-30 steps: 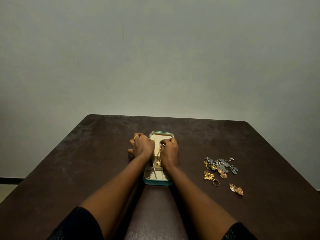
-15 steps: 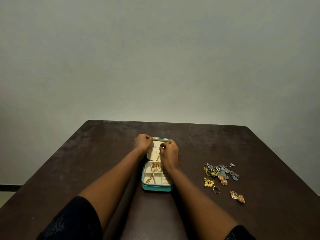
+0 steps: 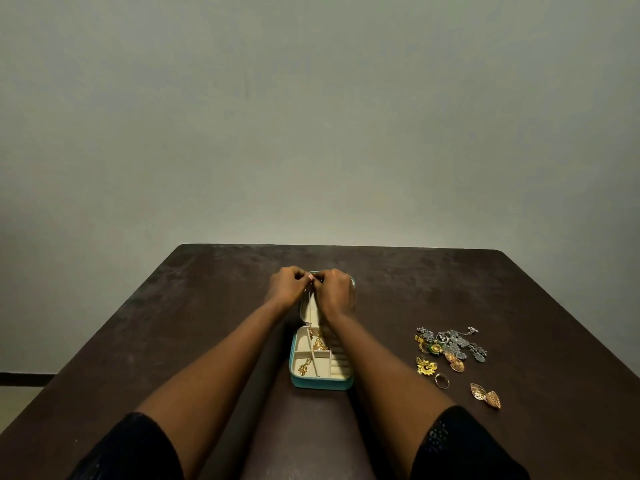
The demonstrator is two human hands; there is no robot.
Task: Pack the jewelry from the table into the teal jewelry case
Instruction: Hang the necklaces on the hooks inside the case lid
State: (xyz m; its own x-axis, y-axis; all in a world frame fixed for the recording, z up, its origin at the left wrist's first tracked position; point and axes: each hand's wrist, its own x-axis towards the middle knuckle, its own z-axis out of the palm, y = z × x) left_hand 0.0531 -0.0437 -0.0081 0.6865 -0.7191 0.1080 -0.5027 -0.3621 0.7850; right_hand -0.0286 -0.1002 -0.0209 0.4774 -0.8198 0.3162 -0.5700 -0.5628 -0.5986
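Both forearms reach straight out over the table point(image 3: 173, 323), and the two hands meet at the far end of the open teal case point(image 3: 322, 383). The left hand point(image 3: 288, 286) and right hand point(image 3: 335, 289) are knuckles-up, their fingers curled inward so that the fingertips come together at the lid's top edge. There they pinch the upper end of a fine gold chain point(image 3: 312, 320) (the grip itself is tiny and partly hidden). The chain hangs down the lid's lining into the tray. Black sleeves cover both upper arms.

The case sits at the middle of the table with its lid raised at the far end. Its cream-lined tray is split by dividers. A small gold piece point(image 3: 303, 369) lies in the near left compartment, the chain's gold bundle lies in the middle one, and padded ridges fill the right side.

More jewelry lies loose on the table, to the right of the case and well apart from it. It includes a tangled heap of grey metal pieces point(image 3: 455, 344), a yellow flower-shaped earring point(image 3: 426, 365), a plain ring point(image 3: 442, 380) and two coppery leaf-shaped earrings point(image 3: 486, 395). The tabletop is dark brown and mottled.
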